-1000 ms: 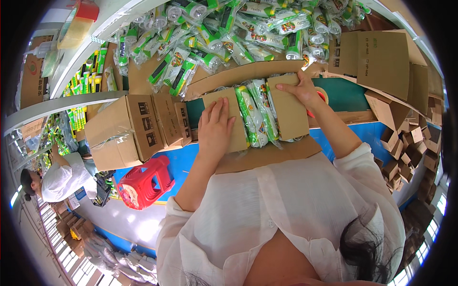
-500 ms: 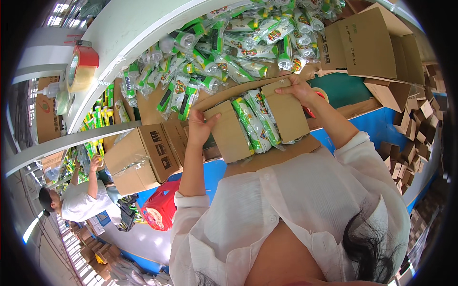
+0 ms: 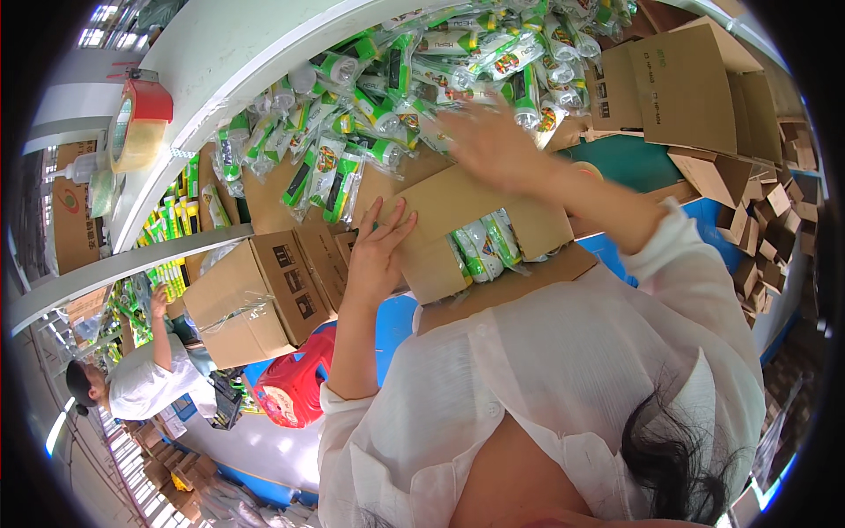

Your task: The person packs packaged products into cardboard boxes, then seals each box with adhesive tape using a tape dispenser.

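A cardboard carton [image 3: 436,207] stands in front of my chest. Its two side flaps and its far flap lie folded inward, while the near flap sticks out toward me. Through the gap show green-and-white tube-shaped items in clear plastic bags [image 3: 482,248]. My left hand [image 3: 378,251] rests on the left side of the carton with its fingers spread. Just beyond the far flap, my right hand [image 3: 497,150] is smeared by motion, and its fingers cannot be made out clearly. Whether it touches the cardboard is unclear.
Many similar bagged items [image 3: 497,66] are heaped behind the carton. An open carton [image 3: 682,92] stands back right, a taped one [image 3: 242,299] on the left. A tape dispenser [image 3: 141,128] sits upper left. Near a red stool [image 3: 295,378], another person [image 3: 158,383] works.
The far flap has come down over the side flaps, covering part of the bagged items. My right hand has left the right flap and moved left and away; my left hand's fingers have spread.
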